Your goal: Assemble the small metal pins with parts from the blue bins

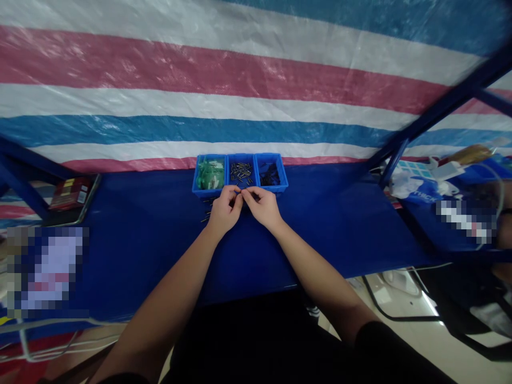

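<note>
My left hand [226, 209] and my right hand [262, 205] meet fingertip to fingertip just in front of three joined blue bins. Both are closed in a pinch; what they hold between them is too small and hidden to name. The left bin [194, 180] contains a green plastic bag [210, 173] with pale pieces. Several thin metal pins [241, 172] fill the middle bin [228, 165]. Dark small parts [270, 175] lie in the right bin [284, 178]. A few more thin pieces [206, 216] rest on the table beside my left hand.
The blue tabletop [140, 240] spreads around my arms. At its left end stands a red box [71, 193] on a dark tray. Striped sheeting [240, 80] hangs behind. Blue frame posts [394, 160] rise at the sides, and plastic bags [424, 189] clutter the neighbouring table at right.
</note>
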### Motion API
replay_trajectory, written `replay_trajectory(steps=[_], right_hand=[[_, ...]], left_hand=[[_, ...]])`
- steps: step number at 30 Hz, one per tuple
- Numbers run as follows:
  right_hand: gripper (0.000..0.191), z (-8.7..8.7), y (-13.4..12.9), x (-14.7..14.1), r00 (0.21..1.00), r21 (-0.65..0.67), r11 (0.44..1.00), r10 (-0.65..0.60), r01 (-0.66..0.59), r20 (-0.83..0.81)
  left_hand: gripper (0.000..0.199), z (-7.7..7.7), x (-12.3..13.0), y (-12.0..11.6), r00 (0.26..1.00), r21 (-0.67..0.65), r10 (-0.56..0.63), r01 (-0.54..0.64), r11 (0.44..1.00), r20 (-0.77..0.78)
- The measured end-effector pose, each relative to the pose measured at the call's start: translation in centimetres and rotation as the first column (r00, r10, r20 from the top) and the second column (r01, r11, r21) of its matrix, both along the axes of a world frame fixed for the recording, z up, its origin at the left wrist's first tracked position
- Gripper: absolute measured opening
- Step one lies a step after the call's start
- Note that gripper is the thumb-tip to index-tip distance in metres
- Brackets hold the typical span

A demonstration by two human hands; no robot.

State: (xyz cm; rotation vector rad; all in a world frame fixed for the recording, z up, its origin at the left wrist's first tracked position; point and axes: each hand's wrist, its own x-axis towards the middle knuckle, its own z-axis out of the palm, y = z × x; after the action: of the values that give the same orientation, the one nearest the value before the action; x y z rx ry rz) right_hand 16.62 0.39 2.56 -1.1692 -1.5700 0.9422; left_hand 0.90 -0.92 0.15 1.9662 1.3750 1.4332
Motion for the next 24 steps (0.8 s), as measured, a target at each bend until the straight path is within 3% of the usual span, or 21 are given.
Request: replay_trajectory(steps=[4,7,18,24], right_hand=[[0.026,-0.5,0.4,-0.2,0.987,-0.071,0.997,0.0,-0.012,-0.161],[0.027,-0.5,0.5,-0.2,0.98,-0.067,0.997,0.036,-0.05,-0.195],[0.022,-0.3,-0.1,0.1,0.995,0.125,0.99,0.062,-0.07,0.072],[0.024,0.4,-0.7,0.3,0.972,0.101,0.991,0.062,-0.087,0.228]], left_hand=[[0.014,0.0,-0.1,0.0,1.0,0.006,0.024,-0.024,1.0,-0.007],[0.014,0.0,-0.1,0.1,0.999,0.008,0.047,-0.047,0.999,-0.014],[0.028,0.4,-0.3,0.1,0.997,0.003,0.062,-0.062,0.998,-0.051],[0.03,0.5,-0.3,0.1,0.997,-0.01,0.051,-0.051,0.999,-0.052]])
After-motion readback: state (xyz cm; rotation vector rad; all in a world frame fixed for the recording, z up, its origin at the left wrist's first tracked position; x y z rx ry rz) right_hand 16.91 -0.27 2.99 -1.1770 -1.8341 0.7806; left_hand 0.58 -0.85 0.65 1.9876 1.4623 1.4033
